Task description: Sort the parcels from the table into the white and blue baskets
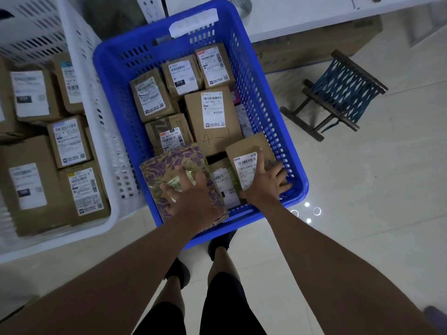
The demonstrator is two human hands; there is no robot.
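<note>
Left hand (193, 192): my fingers spread flat on patterned parcel (174, 170), at blue basket's (266, 93) near edge. Right hand (268, 182): fingers splayed, pressing labelled brown parcel (246, 153) inside. White basket (96, 97) alongside, holding boxes. Pale tiled floor (362, 189); small stool (338, 93) nearby.

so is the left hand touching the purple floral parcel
Touching: the head view shows the left hand lying flat on the purple floral parcel in the blue basket.

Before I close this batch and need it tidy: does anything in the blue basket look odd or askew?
Yes. The floral-patterned parcel under the left hand overhangs the blue basket near rim, tilted, and is the only one not plain brown.
</note>
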